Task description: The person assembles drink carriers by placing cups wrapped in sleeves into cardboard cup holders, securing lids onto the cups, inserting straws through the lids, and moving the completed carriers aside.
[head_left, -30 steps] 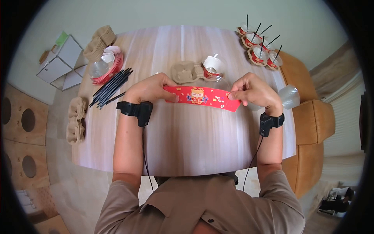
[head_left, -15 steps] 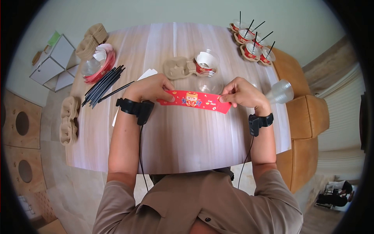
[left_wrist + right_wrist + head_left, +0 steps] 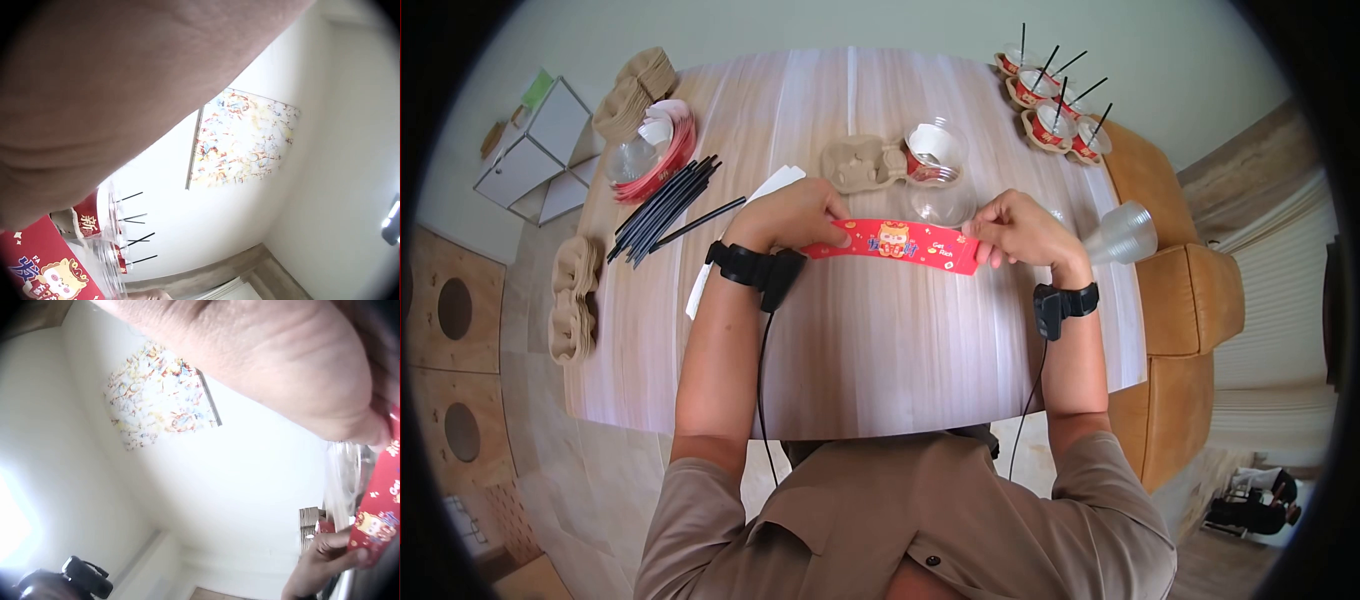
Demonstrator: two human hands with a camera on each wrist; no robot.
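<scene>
Both hands stretch a curved red printed sleeve over the table. The left hand pinches its left end, and the right hand pinches its right end between thumb and fingers. Just behind the sleeve a clear plastic cup lies between the hands. Farther back, a cup with a red sleeve stands in a brown pulp carrier. The sleeve's printed face shows in the left wrist view and the right wrist view.
Black straws, white paper, red sleeves and stacked carriers lie on the left. Stacked clear cups lie at the right edge. Filled carriers with cups and straws stand at the back right.
The view has shifted, and more of the white paper shows beside the left forearm. Both hands keep hold of the sleeve, now slightly farther up in the head view than half a second ago.
</scene>
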